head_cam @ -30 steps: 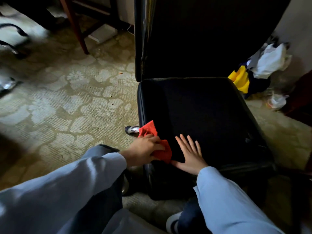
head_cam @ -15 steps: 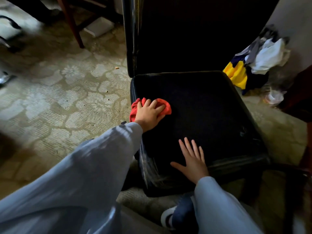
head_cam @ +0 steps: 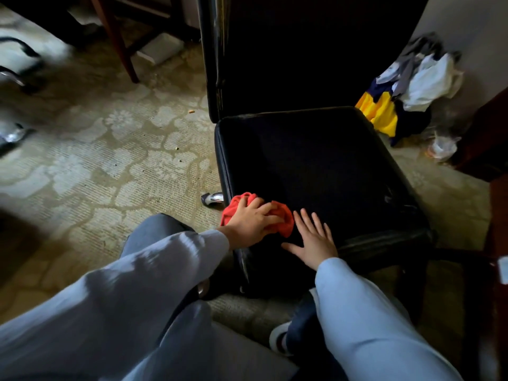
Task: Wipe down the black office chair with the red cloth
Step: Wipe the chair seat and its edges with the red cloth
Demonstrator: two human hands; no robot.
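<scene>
The black office chair stands in front of me, its seat [head_cam: 316,160] wide and dark and its backrest [head_cam: 288,50] rising behind it. A bunched red cloth [head_cam: 286,222] lies on the seat's front left corner. My left hand [head_cam: 251,221] is on top of it, fingers curled over the cloth and pressing it onto the seat. Right beside the cloth, my right hand [head_cam: 313,240] lies flat on the seat's front edge with its fingers spread and straight.
A pile of yellow, white and dark clothes [head_cam: 406,89] and a plastic bag [head_cam: 442,147] lie on the floor to the right of the chair. A chrome chair-base leg [head_cam: 213,199] pokes out left of the seat. A wooden furniture leg [head_cam: 121,50] stands on the patterned carpet [head_cam: 110,160].
My left hand pushed the cloth up the seat's left side, then drew it back to the front left corner. The right hand stayed flat on the front edge.
</scene>
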